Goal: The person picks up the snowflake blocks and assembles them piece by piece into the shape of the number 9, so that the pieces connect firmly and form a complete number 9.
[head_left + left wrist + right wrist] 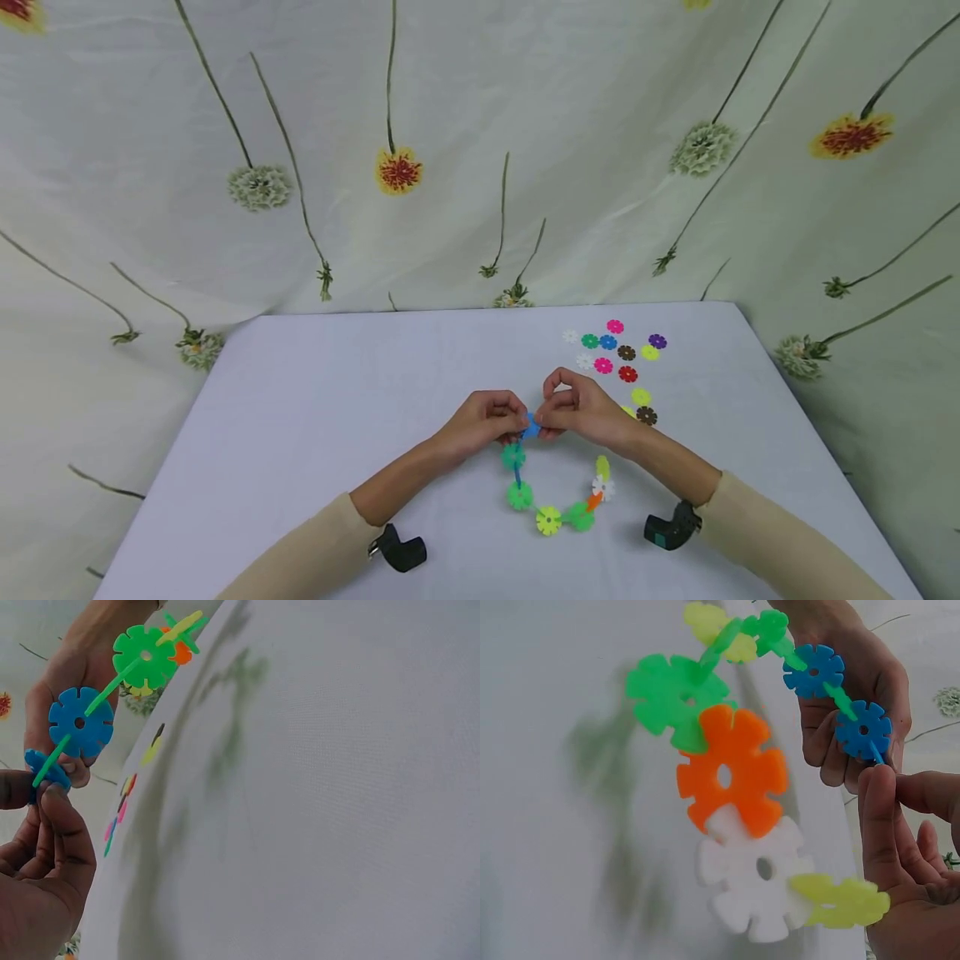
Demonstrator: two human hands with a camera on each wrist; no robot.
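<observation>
A chain of slotted plastic flower discs hangs from both hands in a curved loop. My left hand point(491, 417) pinches a blue flower disc point(863, 730) at the chain's end. Close beside it, my right hand point(587, 412) pinches a second blue piece, seen edge-on point(877, 754) in the right wrist view and mostly covered by fingertips. Along the chain come green discs point(520, 496), a yellow disc point(548, 521), an orange disc point(731, 772), a white disc point(757, 870) and a yellow-green disc point(840, 901) at the free end.
Loose flower discs lie on the white table point(337, 375) beyond the right hand, among them a red one point(627, 374), a purple one point(657, 342) and a brown one point(647, 415). A flower-printed cloth point(450, 233) hangs behind the table.
</observation>
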